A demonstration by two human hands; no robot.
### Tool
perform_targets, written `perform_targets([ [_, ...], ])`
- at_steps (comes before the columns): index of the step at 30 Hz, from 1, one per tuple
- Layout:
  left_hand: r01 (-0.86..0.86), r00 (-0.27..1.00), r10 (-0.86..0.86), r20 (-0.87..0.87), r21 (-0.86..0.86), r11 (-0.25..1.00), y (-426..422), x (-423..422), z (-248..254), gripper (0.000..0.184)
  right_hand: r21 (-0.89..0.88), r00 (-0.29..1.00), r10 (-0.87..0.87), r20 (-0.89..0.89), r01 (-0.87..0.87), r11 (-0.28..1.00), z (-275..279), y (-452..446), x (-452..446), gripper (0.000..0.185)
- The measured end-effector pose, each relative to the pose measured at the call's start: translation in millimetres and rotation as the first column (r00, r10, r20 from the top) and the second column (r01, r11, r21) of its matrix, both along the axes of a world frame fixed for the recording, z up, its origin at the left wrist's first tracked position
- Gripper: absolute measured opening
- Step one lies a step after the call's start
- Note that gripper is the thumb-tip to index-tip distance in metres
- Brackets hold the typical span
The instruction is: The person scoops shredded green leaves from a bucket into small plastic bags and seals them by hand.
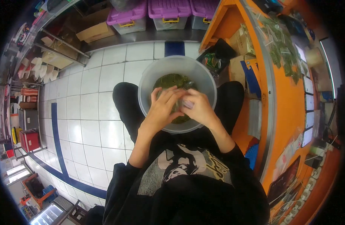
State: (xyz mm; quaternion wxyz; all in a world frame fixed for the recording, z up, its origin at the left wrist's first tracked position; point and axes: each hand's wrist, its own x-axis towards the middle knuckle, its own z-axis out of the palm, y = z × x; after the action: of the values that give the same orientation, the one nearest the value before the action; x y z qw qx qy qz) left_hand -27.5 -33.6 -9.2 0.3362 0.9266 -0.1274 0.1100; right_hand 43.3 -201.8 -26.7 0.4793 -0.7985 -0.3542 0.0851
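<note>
A round translucent plastic tub (148,75) stands between my knees, with loose green, dried-leaf-like material (172,80) in its bottom. Over its middle my left hand (165,105) and my right hand (199,107) meet, both closed around a small clear plastic bag (187,104). The left fingers curve over the bag from one side, slightly blurred. From the other side the right fingers and thumb pinch it. My hands hide most of the bag, so its contents cannot be made out.
An orange counter (285,112) on the right bears several clear bags of green material (277,41). Purple-lidded bins (169,9) line the back shelf. An open black box (219,54) is beyond the tub's right side. White floor tiles (90,131) extend left toward a rack.
</note>
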Motion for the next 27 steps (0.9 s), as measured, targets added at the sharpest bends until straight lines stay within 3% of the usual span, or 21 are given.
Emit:
perform_targets([
  [3, 0.042, 0.994, -0.042, -0.099, -0.005, 0.999, 6.3, -7.6, -1.5, 0.063, 0.037, 0.997, 0.075, -0.005, -0.075, 0.997, 3.5, -0.9, 5.6, 0.024],
  [4, -0.02, 0.998, 0.015, -0.069, -0.07, 0.997, 9.6, -8.2, -2.8, 0.055, 0.034, 0.997, 0.076, -0.013, -0.076, 0.997, 6.2, 0.9, 11.8, 0.024],
  [6, -0.081, 0.996, 0.076, -0.046, -0.136, 0.987, 18.7, -11.1, -2.5, 0.048, 0.201, 0.998, -0.018, -0.061, 0.03, 0.979, 10.2, 9.0, 34.9, 0.019],
  [7, -0.183, 0.983, 0.176, -0.051, -0.263, 0.947, 24.7, -13.0, 0.0, 0.041, 0.201, 0.998, -0.016, -0.062, 0.028, 0.979, 7.4, 14.9, 47.5, 0.019],
  [8, -0.276, 0.96, 0.273, -0.064, -0.382, 0.882, 30.5, -14.4, 2.3, 0.035, 0.09, 1.0, 0.002, -0.019, 0.0, 0.996, 3.2, 23.5, 61.5, 0.016],
  [9, -0.274, 0.96, 0.274, -0.056, -0.381, 0.883, 35.7, -15.8, 2.6, 0.035, -0.021, 0.999, 0.024, 0.026, -0.023, 1.0, -1.8, 33.5, 76.1, 0.013],
  [11, -0.314, 0.925, 0.38, -0.02, -0.606, 0.731, 44.7, -20.9, 1.3, 0.026, -0.348, 0.967, 0.247, 0.066, -0.21, 0.914, -44.3, 60.5, 98.5, 0.011],
  [12, -0.309, 0.925, 0.381, -0.01, -0.604, 0.735, 49.0, -22.0, 1.8, 0.026, -0.471, 0.965, 0.229, -0.131, -0.263, 0.842, -59.6, 74.0, 103.3, 0.011],
  [14, -0.247, 0.923, 0.371, 0.103, -0.582, 0.775, 57.6, -24.6, 4.3, 0.022, -0.564, 0.933, 0.183, -0.31, -0.335, 0.755, -86.6, 87.1, 104.4, 0.012],
  [15, -0.236, 0.929, 0.358, 0.094, -0.596, 0.767, 61.1, -27.4, 7.6, 0.019, -0.686, 0.932, 0.356, -0.064, -0.301, 0.663, -98.1, 88.9, 98.0, 0.011],
  [16, -0.24, 0.926, 0.364, 0.098, -0.591, 0.77, 66.0, -29.9, 6.9, 0.019, -0.787, 0.833, 0.53, 0.157, -0.219, 0.577, -109.7, 91.2, 95.4, 0.011],
  [18, -0.291, 0.924, 0.382, 0.024, -0.603, 0.743, 71.6, -38.2, 0.9, 0.016, -0.797, 0.819, 0.558, 0.135, -0.245, 0.553, -121.3, 93.5, 98.4, 0.011],
  [20, -0.269, 0.921, 0.385, 0.054, -0.628, 0.731, 73.0, -41.2, -4.6, 0.015, -0.81, 0.81, 0.579, 0.098, -0.273, 0.519, -120.1, 89.2, 92.5, 0.011],
  [23, -0.291, 0.918, 0.397, 0.006, -0.671, 0.682, 78.5, -43.8, -10.1, 0.021, -0.441, 0.937, 0.345, 0.057, -0.286, 0.851, -74.8, 88.7, 94.5, 0.006],
  [24, -0.276, 0.918, 0.394, 0.037, -0.654, 0.704, 82.3, -43.6, -14.1, 0.023, -0.446, 0.936, 0.349, 0.054, -0.29, 0.847, -71.1, 89.8, 93.0, 0.006],
  [26, -0.259, 0.919, 0.389, 0.069, -0.637, 0.726, 84.0, -43.4, -16.0, 0.026, -0.011, 0.99, 0.141, -0.026, -0.141, 0.99, -63.4, 95.4, 85.9, 0.01],
  [27, -0.253, 0.922, 0.383, 0.057, -0.66, 0.707, 83.4, -42.4, -14.3, 0.026, -0.012, 0.99, 0.14, -0.024, -0.14, 0.99, -73.9, 98.2, 82.0, 0.01],
])
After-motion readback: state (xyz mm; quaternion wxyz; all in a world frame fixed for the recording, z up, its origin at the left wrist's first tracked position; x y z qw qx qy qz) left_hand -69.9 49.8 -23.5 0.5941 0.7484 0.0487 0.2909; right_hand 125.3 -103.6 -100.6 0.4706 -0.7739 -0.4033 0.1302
